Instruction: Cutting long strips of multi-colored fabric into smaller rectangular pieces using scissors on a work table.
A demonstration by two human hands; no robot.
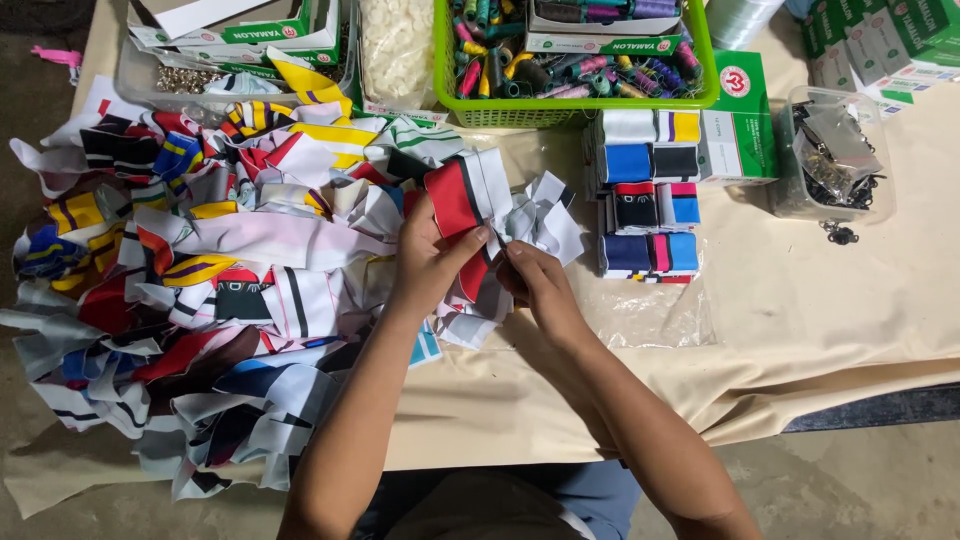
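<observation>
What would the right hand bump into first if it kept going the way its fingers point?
The right hand points up and left, already pinching the red, white and grey fabric strip. That strip comes first, with the left hand just beside it.

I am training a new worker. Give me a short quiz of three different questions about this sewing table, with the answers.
1. True or false: both hands hold the same red, white and grey fabric strip.
2. What fills the green basket? A) buttons B) thread spools C) scissors
3. On which side of the person does the big pile of fabric pieces lie?

Key
1. True: the left hand grips the strip and the right hand pinches its white end.
2. B, thread spools of many colours.
3. On the person's left side; folded stacks lie on the right.
</observation>
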